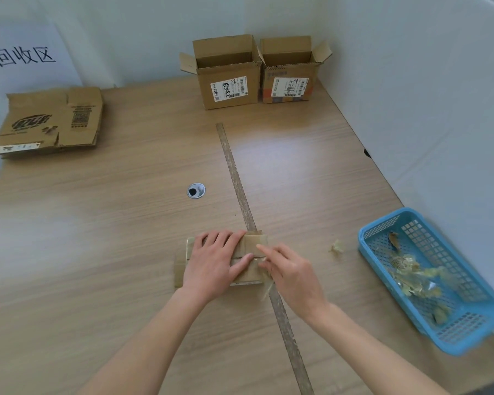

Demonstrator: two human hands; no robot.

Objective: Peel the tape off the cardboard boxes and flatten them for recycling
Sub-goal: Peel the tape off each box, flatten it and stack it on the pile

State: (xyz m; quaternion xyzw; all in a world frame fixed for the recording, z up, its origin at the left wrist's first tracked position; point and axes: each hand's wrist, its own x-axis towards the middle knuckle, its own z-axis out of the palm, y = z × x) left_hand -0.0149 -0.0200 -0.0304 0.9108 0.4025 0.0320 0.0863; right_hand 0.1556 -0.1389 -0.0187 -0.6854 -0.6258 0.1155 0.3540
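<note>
A small flat cardboard box (255,243) lies near the table's front middle. My left hand (214,259) presses flat on top of it, fingers spread. My right hand (290,273) is at the box's right end and pinches a strip of clear tape (265,265) coming off it; a loose end of tape hangs below the hand. Two open cardboard boxes stand at the back, the left one (227,81) and the right one (290,78), both with shipping labels. Flattened cardboard (50,121) lies at the far left.
A blue plastic basket (382,232) holding crumpled tape scraps sits at the right front. One tape scrap (336,247) lies on the table beside it. A strip (237,178) runs down the wooden table (111,209), next to a round cable hole (196,190). White walls close the back and right.
</note>
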